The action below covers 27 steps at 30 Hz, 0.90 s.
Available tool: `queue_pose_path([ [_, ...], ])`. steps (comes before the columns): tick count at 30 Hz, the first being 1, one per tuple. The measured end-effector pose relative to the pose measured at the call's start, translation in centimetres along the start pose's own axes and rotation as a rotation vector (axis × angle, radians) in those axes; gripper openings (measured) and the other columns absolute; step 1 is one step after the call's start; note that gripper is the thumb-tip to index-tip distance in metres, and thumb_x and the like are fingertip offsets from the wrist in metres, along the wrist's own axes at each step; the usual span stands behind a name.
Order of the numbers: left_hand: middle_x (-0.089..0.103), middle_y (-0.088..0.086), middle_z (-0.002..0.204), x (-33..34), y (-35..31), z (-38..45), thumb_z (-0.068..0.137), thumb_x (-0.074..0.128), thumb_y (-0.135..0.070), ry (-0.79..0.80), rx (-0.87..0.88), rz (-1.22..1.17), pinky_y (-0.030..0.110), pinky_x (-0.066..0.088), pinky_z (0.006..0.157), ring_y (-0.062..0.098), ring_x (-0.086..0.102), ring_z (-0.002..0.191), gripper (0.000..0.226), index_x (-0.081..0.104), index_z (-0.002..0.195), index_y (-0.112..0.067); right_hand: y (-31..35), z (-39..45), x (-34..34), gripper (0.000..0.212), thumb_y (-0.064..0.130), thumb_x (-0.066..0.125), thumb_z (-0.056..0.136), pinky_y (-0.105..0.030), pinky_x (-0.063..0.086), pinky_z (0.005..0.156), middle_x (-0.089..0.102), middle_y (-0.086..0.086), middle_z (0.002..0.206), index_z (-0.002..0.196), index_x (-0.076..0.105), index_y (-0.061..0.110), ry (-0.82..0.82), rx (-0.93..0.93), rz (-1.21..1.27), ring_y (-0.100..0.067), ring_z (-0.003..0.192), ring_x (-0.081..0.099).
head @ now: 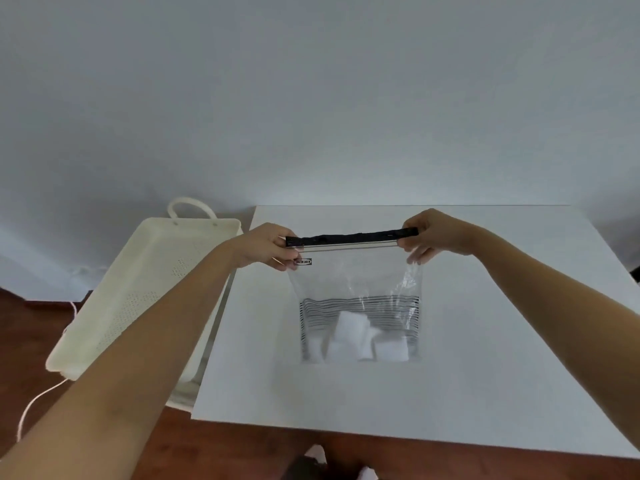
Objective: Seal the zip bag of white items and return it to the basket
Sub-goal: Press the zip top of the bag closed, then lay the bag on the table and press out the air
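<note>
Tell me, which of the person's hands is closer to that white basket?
Left. The left hand grips the bag's end just beside the basket; the right hand grips the far end, farther away.

Zip bag (356,282): clear glossy plastic film, crinkled, w/ matt black zip strip (349,238). White items (360,337) inside: soft-looking, matt. Basket (145,289): cream plastic, perforated. Table (485,341): smooth matt white. Floor (45,327): reddish wood.
</note>
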<state>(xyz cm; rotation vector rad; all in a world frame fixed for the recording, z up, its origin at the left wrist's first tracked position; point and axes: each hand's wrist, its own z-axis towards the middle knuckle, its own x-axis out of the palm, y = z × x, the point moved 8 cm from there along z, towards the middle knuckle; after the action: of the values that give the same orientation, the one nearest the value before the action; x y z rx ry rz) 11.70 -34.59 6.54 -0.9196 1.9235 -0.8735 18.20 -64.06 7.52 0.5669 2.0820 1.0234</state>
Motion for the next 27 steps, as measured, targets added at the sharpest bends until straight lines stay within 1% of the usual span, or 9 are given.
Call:
queue_pose_path([
  [6,0.072,0.02,0.097,1.6,5.7,4.6,0.088,0.064,0.002,-0.211,-0.072,-0.099,0.021,0.058,0.062,0.014,0.073,0.068,0.031,0.058,0.118,0.002,-6.2,4.1,1.5,0.017,0.004,0.073,0.081,-0.026,0.06,0.057,0.07,-0.016,0.084,0.097,0.066,0.002,-0.322,0.133,0.073,-0.026,0.061,0.073],
  [9,0.073,0.023,0.096,1.8,7.7,6.6,0.084,0.071,-0.002,-0.38,-0.086,-0.178,0.033,0.061,0.076,0.02,0.072,0.072,0.028,0.062,0.109,0.004,-8.8,5.1,1.7,0.025,0.005,0.069,0.083,-0.027,0.058,0.061,0.068,-0.014,0.084,0.108,0.063,0.003,-0.511,0.171,0.117,-0.026,0.059,0.068],
  [11,0.073,0.02,0.096,2.0,8.7,7.8,0.084,0.072,-0.008,-0.48,-0.099,-0.186,0.044,0.057,0.091,0.026,0.072,0.084,0.03,0.062,0.111,-0.001,-10.2,5.6,2.0,0.034,0.013,0.065,0.089,-0.029,0.054,0.067,0.068,-0.014,0.092,0.121,0.055,0.007,-0.607,0.196,0.094,-0.026,0.074,0.067],
  [13,0.068,0.016,0.118,2.4,9.1,8.6,0.089,0.066,-0.018,-0.573,-0.107,-0.054,0.039,0.049,0.101,0.027,0.066,0.11,0.042,0.055,0.128,-0.008,-11.6,5.9,2.7,0.042,0.021,0.058,0.094,-0.037,0.05,0.085,0.064,-0.017,0.114,0.133,0.045,0.011,-0.661,0.218,0.043,-0.03,0.103,0.062],
  [15,0.046,0.015,0.148,4.1,9.1,9.1,0.097,0.055,-0.024,-0.588,-0.074,0.078,0.036,0.034,0.114,0.027,0.044,0.137,0.055,0.036,0.146,-0.007,-12.5,5.7,4.3,0.044,0.022,0.05,0.098,-0.041,0.041,0.1,0.054,-0.02,0.132,0.139,0.037,0.012,-0.688,0.193,0.004,-0.034,0.122,0.052],
  [17,0.02,0.012,0.162,7.2,9.3,9.5,0.102,0.043,-0.028,-0.545,-0.011,0.219,0.038,0.019,0.121,0.027,0.018,0.15,0.059,0.021,0.153,-0.007,-13.0,5.2,6.8,0.046,0.021,0.043,0.101,-0.04,0.034,0.106,0.042,-0.019,0.145,0.144,0.032,0.012,-0.678,0.127,-0.049,-0.034,0.134,0.041],
  [19,0.002,0.01,0.165,10.9,10.0,9.4,0.104,0.033,-0.033,-0.482,0.029,0.36,0.044,0.01,0.121,0.027,0.001,0.152,0.059,0.011,0.155,-0.011,-13.7,4.8,10.0,0.051,0.028,0.037,0.102,-0.042,0.023,0.116,0.024,-0.013,0.158,0.15,0.023,0.014,-0.625,0.096,-0.114,-0.028,0.147,0.019],
  [22,-0.013,0.007,0.164,15.5,11.7,8.8,0.103,0.023,-0.041,-0.418,-0.003,0.52,0.049,0.0,0.121,0.026,-0.013,0.151,0.062,-0.002,0.155,-0.018,-15.3,4.5,14.3,0.061,0.041,0.027,0.102,-0.043,0.004,0.121,-0.003,-0.005,0.164,0.154,0.006,0.018,-0.532,0.132,-0.265,-0.021,0.15,-0.008],
  [27,-0.02,0.005,0.161,18.1,14.6,8.2,0.1,0.018,-0.052,-0.409,-0.093,0.612,0.053,-0.006,0.12,0.027,-0.019,0.149,0.064,-0.012,0.151,-0.028,-17.0,4.2,17.6,0.07,0.055,0.015,0.096,-0.046,-0.01,0.119,-0.025,-0.001,0.159,0.149,-0.02,0.025,-0.456,0.225,-0.447,-0.02,0.146,-0.024],
])
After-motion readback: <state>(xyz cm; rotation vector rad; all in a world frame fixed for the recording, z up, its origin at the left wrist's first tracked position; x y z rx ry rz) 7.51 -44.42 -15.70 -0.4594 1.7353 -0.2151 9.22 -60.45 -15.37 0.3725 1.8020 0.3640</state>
